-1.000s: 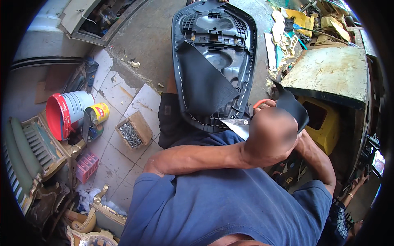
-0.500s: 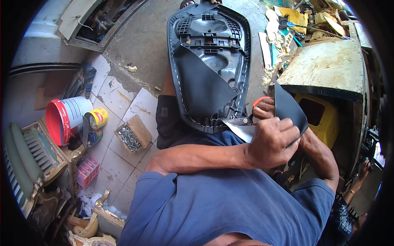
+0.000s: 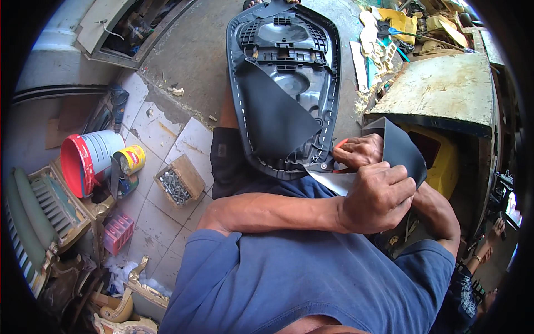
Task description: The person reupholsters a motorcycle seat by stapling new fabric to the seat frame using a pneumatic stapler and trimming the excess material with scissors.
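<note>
An upturned motorcycle seat (image 3: 325, 133) rests on my lap, its black plastic base up. White stitches or staples run round its rim, and a triangular flap of black vinyl (image 3: 272, 111) lies across the base. My left hand (image 3: 378, 195) crosses to the right and grips a loose strip of black vinyl (image 3: 401, 149), pulled up and away from the seat's near end. The strip's pale underside shows below the blades. Closed round the orange handles of the scissors (image 3: 322, 166) is my right hand (image 3: 359, 151). The blades point left at the seat's near edge; their tips are partly hidden.
At left are a red-rimmed bucket (image 3: 78, 167), a yellow can (image 3: 133, 159), a wooden box of bolts (image 3: 181, 182) and a pink plastic container (image 3: 118, 234). A worn cabinet (image 3: 439, 89) stands at right, with scraps behind. Another person's arm (image 3: 483, 250) shows at far right.
My right hand with the scissors has moved up slightly, covering more of the handles. My left hand has drawn the vinyl strip a little to the right, turning more of its face into view.
</note>
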{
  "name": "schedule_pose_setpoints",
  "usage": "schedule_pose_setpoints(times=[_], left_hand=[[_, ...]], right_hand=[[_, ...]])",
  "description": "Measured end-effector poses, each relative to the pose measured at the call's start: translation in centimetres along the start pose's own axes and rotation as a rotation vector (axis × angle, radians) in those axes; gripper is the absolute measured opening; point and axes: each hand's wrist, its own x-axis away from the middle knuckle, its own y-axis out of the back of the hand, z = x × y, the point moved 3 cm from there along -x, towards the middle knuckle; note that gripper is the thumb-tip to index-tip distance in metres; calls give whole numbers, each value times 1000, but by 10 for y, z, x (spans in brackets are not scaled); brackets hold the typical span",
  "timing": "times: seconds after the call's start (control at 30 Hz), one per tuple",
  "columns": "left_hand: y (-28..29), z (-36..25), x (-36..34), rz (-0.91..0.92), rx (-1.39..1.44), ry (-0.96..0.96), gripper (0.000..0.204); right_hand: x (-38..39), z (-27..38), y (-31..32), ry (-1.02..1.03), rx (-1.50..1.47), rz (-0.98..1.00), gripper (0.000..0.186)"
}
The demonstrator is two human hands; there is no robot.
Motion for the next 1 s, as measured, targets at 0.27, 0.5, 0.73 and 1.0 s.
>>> schedule_pose_setpoints(times=[0.27, 0.5, 0.73, 1.0], left_hand=[[-9, -15, 5, -2, 116, -32, 23], [-10, -28, 11, 31, 247, -70, 24], [-19, -30, 24, 77, 270, -73, 23], [-24, -44, 36, 145, 336, -109, 20]], right_hand=[[-4, 17, -10, 23, 170, -200, 24], [13, 36, -15, -233, 353, -237, 16], [13, 48, -17, -236, 271, -239, 17], [34, 47, -34, -380, 77, -130, 34]])
